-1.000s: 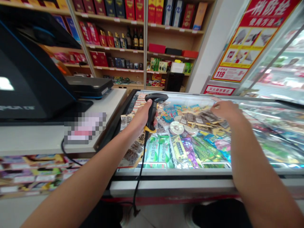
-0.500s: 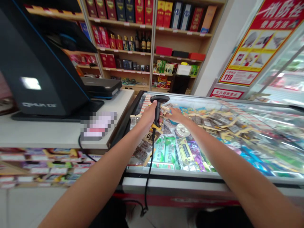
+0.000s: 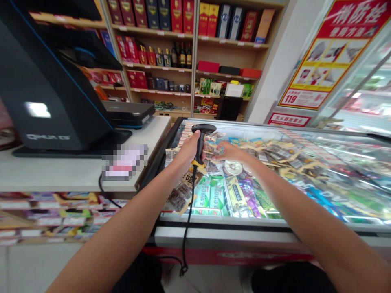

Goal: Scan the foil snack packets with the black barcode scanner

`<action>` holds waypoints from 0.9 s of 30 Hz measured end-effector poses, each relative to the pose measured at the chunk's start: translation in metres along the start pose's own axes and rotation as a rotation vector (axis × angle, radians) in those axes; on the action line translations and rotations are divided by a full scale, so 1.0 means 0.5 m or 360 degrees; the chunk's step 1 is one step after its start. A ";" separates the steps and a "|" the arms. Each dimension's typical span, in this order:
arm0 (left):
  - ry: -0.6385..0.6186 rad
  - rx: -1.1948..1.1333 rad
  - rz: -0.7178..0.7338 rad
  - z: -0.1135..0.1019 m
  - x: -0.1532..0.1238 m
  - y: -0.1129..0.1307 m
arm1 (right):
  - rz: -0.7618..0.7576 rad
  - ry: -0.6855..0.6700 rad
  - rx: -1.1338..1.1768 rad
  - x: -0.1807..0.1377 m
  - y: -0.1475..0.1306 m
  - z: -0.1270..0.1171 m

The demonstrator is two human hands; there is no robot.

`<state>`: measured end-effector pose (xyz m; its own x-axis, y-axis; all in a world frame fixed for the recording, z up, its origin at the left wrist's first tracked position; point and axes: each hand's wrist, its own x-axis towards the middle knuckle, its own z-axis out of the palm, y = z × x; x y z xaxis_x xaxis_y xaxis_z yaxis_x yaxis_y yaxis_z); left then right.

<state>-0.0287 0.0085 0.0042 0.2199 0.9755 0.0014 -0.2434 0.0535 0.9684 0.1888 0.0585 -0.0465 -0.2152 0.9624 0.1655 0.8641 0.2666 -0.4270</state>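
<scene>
Grasping a black corded handheld barcode scanner point(image 3: 201, 136) upright above the glass-topped freezer chest point(image 3: 220, 234), the left hand point(image 3: 187, 149); right hand point(image 3: 229, 151) pinches a small snack packet point(image 3: 214, 138) beside it.

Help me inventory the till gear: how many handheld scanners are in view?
1. The scanner is held in the left hand above the freezer; another could sit hidden behind the register.

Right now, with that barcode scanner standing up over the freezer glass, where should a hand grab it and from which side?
Grip the barcode scanner by its narrow upright handle, below the wide head, coming from the near left, as the left hand does. The handle suits a closed fist, its cable hangs clear below, and the right hand is close on the other side.
</scene>
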 end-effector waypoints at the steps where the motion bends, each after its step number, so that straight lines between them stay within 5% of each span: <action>1: -0.0011 0.0021 0.0005 0.000 0.000 -0.001 | -0.0013 -0.0009 0.0010 -0.012 0.006 -0.002; 7: -0.0218 0.0287 0.0008 0.004 -0.008 -0.010 | 0.0076 0.0241 0.0253 -0.073 0.024 -0.010; 15: -0.0532 0.0454 -0.0055 0.004 -0.030 -0.002 | 0.0279 0.0718 0.0807 -0.069 0.034 -0.065; 22: -0.0904 0.0602 -0.0057 -0.010 -0.035 0.002 | 0.0363 0.0768 0.0874 -0.066 0.064 -0.084; 27: -0.0909 0.0558 -0.0071 -0.010 -0.035 0.000 | 0.0336 0.0788 0.0808 -0.069 0.064 -0.089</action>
<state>-0.0374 -0.0075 0.0027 0.7116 0.7026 -0.0024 0.0776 -0.0751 0.9942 0.2441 0.0316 -0.0262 0.2666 0.8921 0.3649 0.5217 0.1848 -0.8329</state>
